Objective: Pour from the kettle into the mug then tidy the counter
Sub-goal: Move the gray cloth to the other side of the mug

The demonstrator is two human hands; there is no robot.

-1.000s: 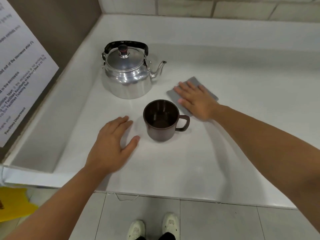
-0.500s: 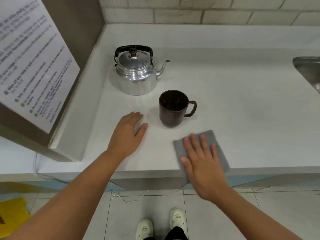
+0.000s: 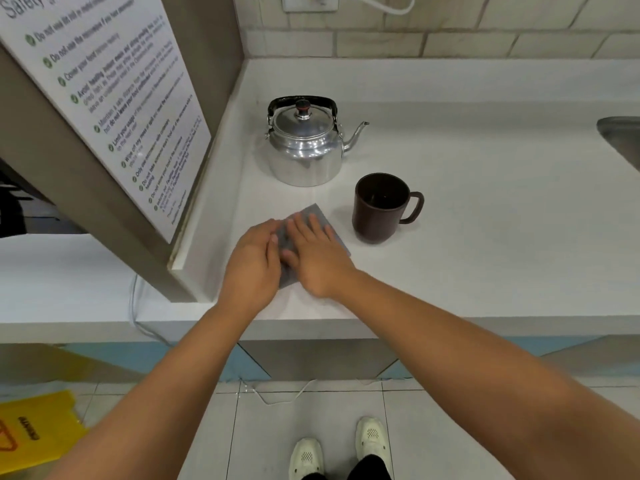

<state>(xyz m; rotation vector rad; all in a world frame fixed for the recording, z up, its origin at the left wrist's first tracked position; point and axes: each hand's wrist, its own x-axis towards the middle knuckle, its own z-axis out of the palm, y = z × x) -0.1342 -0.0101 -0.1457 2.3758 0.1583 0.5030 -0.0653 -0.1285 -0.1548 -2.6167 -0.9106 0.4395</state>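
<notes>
A silver kettle [image 3: 304,147] stood upright on a white counter [image 3: 485,237], its lid on, its black handle [image 3: 301,102] arched over the top and its spout [image 3: 356,133] pointing toward the sink [image 3: 623,136] at the right edge of view. Just in front of the kettle and to its right, apart from it, a dark brown mug [image 3: 379,207] stood upright with its handle turned away from the kettle; what it held could not be made out.

In front of the kettle, nearer the counter's front edge, a grey cloth [image 3: 313,216] lay flat on the surface, left of the mug and not touching it. Both of the person's hands were on the cloth: the right hand [image 3: 320,254] lay palm down with its fingers spread flat across it, gripping nothing, and the left hand [image 3: 254,265] pressed in beside it at the cloth's left edge with its fingers bent onto the fabric. Whether the left hand pinched the cloth could not be told.

To the left of the kettle, a side panel carried a printed safety notice [image 3: 117,109]. Behind it ran a tiled wall with a socket [image 3: 310,2]. Below the counter, white shoes [image 3: 341,452] stood on a tiled floor, with a yellow floor sign [image 3: 34,431] lying far to the left.
</notes>
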